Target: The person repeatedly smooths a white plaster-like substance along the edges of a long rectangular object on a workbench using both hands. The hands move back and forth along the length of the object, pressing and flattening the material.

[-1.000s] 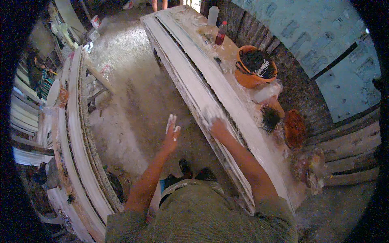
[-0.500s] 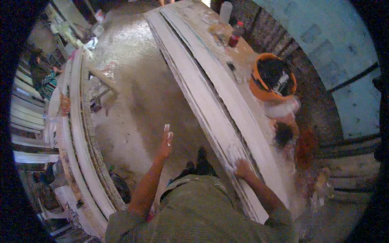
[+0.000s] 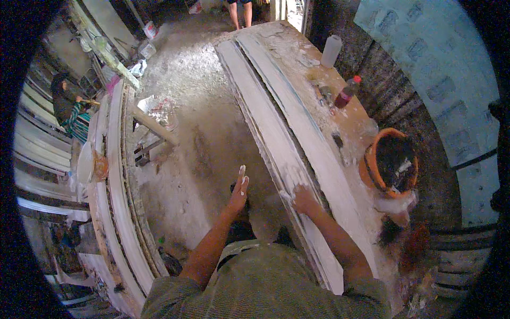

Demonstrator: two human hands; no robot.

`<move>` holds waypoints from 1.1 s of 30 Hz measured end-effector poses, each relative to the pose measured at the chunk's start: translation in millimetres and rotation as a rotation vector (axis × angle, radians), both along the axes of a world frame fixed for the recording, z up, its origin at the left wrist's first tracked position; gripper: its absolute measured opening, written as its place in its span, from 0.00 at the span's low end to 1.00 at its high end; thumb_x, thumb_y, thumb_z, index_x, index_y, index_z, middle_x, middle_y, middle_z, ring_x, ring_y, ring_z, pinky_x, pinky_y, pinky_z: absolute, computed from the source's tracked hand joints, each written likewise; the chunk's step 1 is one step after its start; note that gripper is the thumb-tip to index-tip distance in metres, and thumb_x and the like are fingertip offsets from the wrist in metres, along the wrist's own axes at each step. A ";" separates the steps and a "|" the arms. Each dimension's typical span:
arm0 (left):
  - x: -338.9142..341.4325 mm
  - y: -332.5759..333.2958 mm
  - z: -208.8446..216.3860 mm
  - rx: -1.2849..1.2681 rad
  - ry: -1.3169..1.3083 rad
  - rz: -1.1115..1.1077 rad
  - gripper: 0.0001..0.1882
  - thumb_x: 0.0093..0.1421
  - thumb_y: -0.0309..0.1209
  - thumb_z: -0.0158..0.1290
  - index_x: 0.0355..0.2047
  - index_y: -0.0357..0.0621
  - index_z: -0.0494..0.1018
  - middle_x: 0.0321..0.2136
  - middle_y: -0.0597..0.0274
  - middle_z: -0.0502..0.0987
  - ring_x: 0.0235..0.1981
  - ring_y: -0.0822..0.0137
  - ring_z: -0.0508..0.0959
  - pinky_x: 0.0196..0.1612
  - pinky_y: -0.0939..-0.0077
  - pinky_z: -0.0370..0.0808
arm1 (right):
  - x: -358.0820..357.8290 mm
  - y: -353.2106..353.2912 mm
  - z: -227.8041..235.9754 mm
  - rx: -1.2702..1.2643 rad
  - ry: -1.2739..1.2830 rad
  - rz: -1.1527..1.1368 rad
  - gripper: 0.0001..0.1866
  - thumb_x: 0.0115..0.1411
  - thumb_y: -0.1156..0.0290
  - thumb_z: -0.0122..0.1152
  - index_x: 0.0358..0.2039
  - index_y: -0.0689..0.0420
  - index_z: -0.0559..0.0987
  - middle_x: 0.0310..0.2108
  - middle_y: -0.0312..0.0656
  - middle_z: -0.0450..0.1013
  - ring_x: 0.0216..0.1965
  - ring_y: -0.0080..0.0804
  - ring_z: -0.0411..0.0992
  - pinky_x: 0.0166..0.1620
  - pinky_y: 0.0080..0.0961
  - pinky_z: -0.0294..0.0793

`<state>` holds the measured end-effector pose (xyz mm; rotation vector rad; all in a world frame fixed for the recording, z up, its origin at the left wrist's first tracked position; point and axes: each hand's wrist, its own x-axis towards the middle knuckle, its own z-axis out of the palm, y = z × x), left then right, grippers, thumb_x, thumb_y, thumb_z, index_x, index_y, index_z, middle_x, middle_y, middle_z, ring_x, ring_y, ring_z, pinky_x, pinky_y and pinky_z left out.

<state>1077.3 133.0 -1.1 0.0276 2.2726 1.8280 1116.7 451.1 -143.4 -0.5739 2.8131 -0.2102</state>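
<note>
My right hand (image 3: pixel 304 200) rests on the near long white plaster-like strip (image 3: pixel 265 127), at its left edge. White coating and blur blend its fingers into the strip, so their pose and anything under them are unclear. Over the floor, left of the bench, my left hand (image 3: pixel 240 192) hangs in the air with nothing in it. Its fingers are stretched out, with white smears on the tips. A second long white strip (image 3: pixel 297 117) lies parallel to the first, a dark gap between them.
On the workbench (image 3: pixel 287 40) stand a translucent bottle (image 3: pixel 331 52), a red-capped bottle (image 3: pixel 348 92) and an orange bucket (image 3: pixel 372 169) with dark insides. More long strips (image 3: pixel 112 175) lie on a bench at left, where a person (image 3: pixel 66 106) sits. Another person's legs (image 3: pixel 240 15) show at the far end.
My right hand has slid forward along the strip's left edge. My left hand has shifted to the right, nearer the bench. The view has tilted up, showing more of the far end.
</note>
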 end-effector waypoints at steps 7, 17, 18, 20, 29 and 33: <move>-129.4 -106.8 -50.3 -0.006 0.075 -0.003 0.33 0.78 0.44 0.36 0.76 0.42 0.46 0.77 0.54 0.45 0.77 0.59 0.43 0.77 0.64 0.41 | -183.4 -75.3 46.2 -0.019 -0.092 -0.115 0.33 0.69 0.49 0.51 0.68 0.56 0.68 0.69 0.52 0.62 0.71 0.55 0.57 0.70 0.59 0.55; -250.1 -225.3 -29.9 -0.071 -0.004 0.084 0.33 0.78 0.46 0.35 0.76 0.41 0.47 0.77 0.54 0.47 0.77 0.60 0.45 0.76 0.65 0.41 | -143.7 -47.5 53.0 0.064 -0.196 -0.065 0.33 0.69 0.49 0.52 0.64 0.60 0.72 0.70 0.54 0.60 0.72 0.57 0.54 0.71 0.61 0.51; -259.3 -227.7 -30.1 -0.067 -0.012 0.085 0.33 0.78 0.46 0.35 0.76 0.41 0.47 0.77 0.54 0.47 0.77 0.60 0.45 0.76 0.65 0.41 | -130.5 -46.5 58.3 0.037 -0.243 -0.120 0.33 0.69 0.49 0.52 0.64 0.60 0.71 0.70 0.54 0.60 0.72 0.58 0.54 0.71 0.61 0.50; -279.9 -225.4 -32.9 -0.054 -0.028 0.068 0.33 0.78 0.46 0.34 0.76 0.41 0.48 0.77 0.54 0.48 0.77 0.60 0.45 0.76 0.65 0.41 | -124.8 -51.9 68.5 -0.022 -0.316 -0.223 0.33 0.69 0.50 0.52 0.65 0.61 0.70 0.71 0.55 0.59 0.72 0.58 0.53 0.71 0.61 0.49; -418.4 -182.8 -44.1 -0.086 0.046 -0.106 0.33 0.78 0.46 0.35 0.76 0.40 0.47 0.77 0.53 0.47 0.77 0.60 0.45 0.76 0.67 0.42 | -406.6 -156.5 82.9 -0.231 -0.465 -0.253 0.34 0.71 0.52 0.52 0.68 0.66 0.67 0.73 0.60 0.53 0.75 0.60 0.47 0.73 0.63 0.45; -473.1 -181.2 -3.0 0.012 -0.079 -0.073 0.33 0.78 0.44 0.36 0.76 0.43 0.46 0.77 0.52 0.46 0.77 0.57 0.43 0.76 0.63 0.42 | -559.6 -200.5 85.2 -0.344 -0.397 -0.027 0.29 0.71 0.52 0.52 0.67 0.56 0.72 0.75 0.55 0.51 0.74 0.57 0.50 0.72 0.63 0.48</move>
